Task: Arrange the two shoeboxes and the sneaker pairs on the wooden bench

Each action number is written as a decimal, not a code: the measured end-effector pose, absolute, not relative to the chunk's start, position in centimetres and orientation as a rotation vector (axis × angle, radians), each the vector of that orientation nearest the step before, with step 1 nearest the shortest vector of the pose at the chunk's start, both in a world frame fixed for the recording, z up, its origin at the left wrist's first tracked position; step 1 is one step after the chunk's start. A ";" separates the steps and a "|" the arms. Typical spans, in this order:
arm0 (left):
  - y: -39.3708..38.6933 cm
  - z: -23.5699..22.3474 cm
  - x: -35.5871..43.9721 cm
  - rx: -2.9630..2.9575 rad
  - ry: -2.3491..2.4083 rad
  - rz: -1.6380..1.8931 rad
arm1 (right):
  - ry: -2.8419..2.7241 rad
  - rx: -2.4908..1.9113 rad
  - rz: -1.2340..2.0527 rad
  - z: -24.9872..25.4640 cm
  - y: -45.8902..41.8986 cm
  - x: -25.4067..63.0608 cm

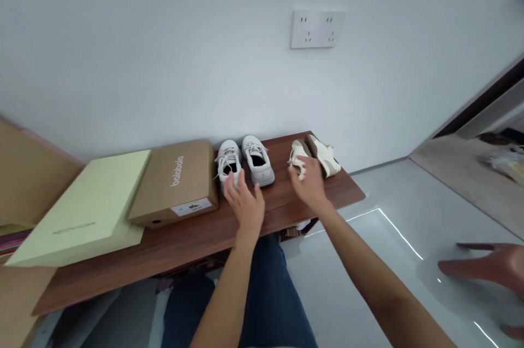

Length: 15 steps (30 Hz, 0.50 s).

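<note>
My left hand (pixel 246 202) is held with its fingers apart by the front white sneaker end; it grips nothing. Two white lace-up sneakers, the left one (pixel 228 158) and the right one (pixel 257 160), stand side by side against the wall. My right hand (pixel 308 180) reaches over the left cream shoe (pixel 300 149), partly covering it. Its thumb and forefinger are apart, with part of the shoe showing between them; whether they touch it is unclear. The other cream shoe (pixel 324 155), with a brown opening, sits just right of that hand.
A brown shoebox (pixel 174 179) and a pale green box (pixel 90 195) lie left of the sneakers on the narrow wooden shelf (pixel 184 243). A wall socket (pixel 317 29) is above. Cardboard stands far left; a reddish-brown stool (pixel 491 263) is on the right floor.
</note>
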<state>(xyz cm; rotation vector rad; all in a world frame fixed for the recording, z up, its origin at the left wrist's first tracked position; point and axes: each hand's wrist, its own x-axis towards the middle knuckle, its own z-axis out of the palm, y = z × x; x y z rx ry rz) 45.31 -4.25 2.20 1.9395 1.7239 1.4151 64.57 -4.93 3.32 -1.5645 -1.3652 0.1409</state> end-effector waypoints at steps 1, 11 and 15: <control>-3.5 2.5 44.2 1.988 1.829 1.370 | -1.484 -1.518 0.187 3.3 -4.0 62.2; 1.6 3.9 41.7 1.974 1.874 1.098 | -1.065 -1.650 0.522 2.3 1.0 57.0; 0.6 2.8 40.8 1.603 1.687 1.222 | -0.620 -1.494 0.716 1.4 -1.5 57.9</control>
